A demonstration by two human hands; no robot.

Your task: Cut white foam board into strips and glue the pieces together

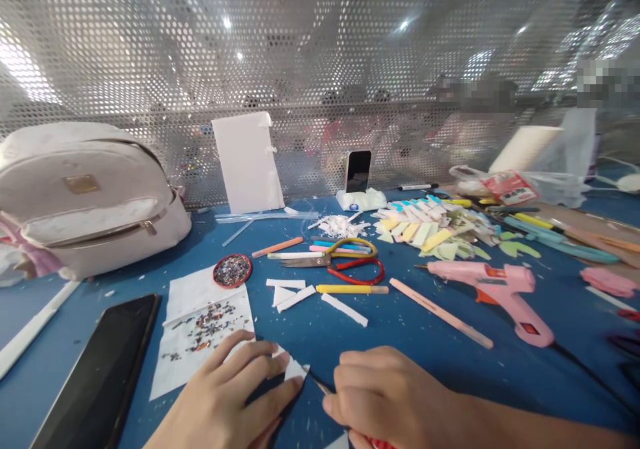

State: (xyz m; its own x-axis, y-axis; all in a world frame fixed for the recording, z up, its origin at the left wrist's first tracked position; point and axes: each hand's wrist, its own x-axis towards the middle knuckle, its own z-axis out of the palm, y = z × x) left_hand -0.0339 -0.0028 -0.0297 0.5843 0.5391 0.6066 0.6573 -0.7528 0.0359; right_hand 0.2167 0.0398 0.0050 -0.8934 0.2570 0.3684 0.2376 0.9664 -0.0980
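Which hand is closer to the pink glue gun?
Right. The right hand is left of the glue gun, nearer the camera; the left hand is farther left.

I count one left hand (237, 379), one right hand (385, 389), two phones (95, 369).
Also one backpack (105, 195), one glue gun (505, 282), one dish (215, 274), one pair of yellow-and-red-handled scissors (310, 261) with four white strips (345, 309) near it; the heaped pieces (425, 225) I cannot count.

Pointed tool (320, 385) mostly hidden by the right hand (387, 395), kind unclear
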